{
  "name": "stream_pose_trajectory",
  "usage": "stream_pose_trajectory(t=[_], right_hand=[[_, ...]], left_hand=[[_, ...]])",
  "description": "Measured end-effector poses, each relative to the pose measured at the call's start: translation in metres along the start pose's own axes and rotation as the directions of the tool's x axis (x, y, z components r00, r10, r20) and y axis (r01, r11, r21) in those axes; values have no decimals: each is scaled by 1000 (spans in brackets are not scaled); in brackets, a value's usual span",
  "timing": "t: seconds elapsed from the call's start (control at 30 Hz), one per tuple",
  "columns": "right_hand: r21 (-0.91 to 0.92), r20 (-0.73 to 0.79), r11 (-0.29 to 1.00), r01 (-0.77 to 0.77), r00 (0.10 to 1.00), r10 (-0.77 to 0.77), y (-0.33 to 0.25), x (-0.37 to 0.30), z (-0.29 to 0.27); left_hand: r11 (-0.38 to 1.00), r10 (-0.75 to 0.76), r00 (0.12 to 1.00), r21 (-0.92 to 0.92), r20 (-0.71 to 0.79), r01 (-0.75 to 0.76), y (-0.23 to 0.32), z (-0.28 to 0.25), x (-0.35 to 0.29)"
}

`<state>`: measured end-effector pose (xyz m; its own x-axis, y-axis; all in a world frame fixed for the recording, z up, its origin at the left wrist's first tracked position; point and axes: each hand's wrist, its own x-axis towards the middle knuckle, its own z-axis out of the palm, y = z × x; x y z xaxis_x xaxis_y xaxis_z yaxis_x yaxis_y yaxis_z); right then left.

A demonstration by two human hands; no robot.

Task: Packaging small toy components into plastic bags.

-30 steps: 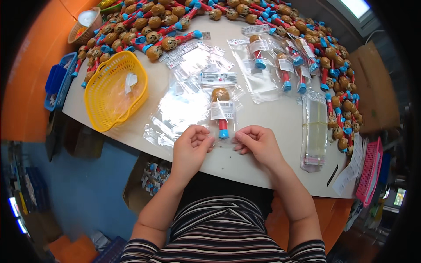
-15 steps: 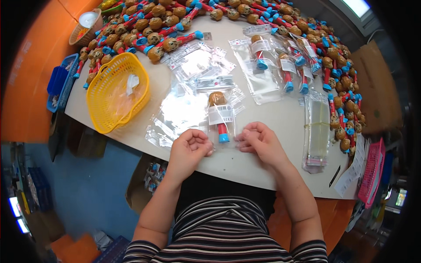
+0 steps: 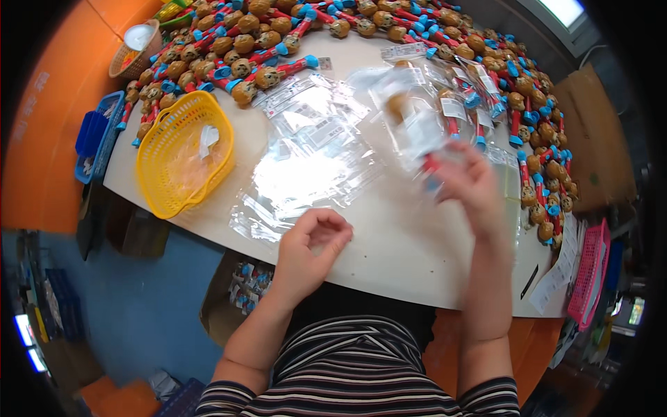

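Note:
My right hand (image 3: 467,182), smeared by motion, grips the lower end of a bagged toy (image 3: 413,125) over the right middle of the table. The toy has a round brown head and a red and blue handle, inside a clear plastic bag with a white label. Close to the table's front edge, my left hand (image 3: 319,240) is curled, thumb and fingertips together, with nothing seen in it. Just beyond it lies a spread of clear plastic bags (image 3: 306,163). Several other bagged toys (image 3: 455,109) rest behind and right of my right hand, partly overlapping.
Loose brown-headed toys (image 3: 243,45) are heaped along the far and right edges. A yellow basket (image 3: 147,174) stands at the left, by a blue bin (image 3: 104,132). At the right are a pink basket (image 3: 589,274), papers (image 3: 554,288) and a dark pen-like tool (image 3: 530,280).
The bagged toy has gone from between my hands, away and to the right, in my right hand. My left hand has shifted slightly right, staying near the front edge.

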<state>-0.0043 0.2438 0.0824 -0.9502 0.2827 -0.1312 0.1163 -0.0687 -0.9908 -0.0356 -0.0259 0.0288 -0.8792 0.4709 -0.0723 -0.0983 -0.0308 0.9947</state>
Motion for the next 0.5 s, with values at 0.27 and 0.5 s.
stream_pose_trajectory(t=[0.27, 0.5], right_hand=[[-564, -305, 816, -124, 950, -66, -19, 115, -95], [-931, -145, 331, 153, 678, -720, -6, 58, -27]], left_hand=[[445, 542, 836, 816, 82, -369, -18, 1, 63], [536, 365, 931, 820, -10, -202, -24, -9, 79]])
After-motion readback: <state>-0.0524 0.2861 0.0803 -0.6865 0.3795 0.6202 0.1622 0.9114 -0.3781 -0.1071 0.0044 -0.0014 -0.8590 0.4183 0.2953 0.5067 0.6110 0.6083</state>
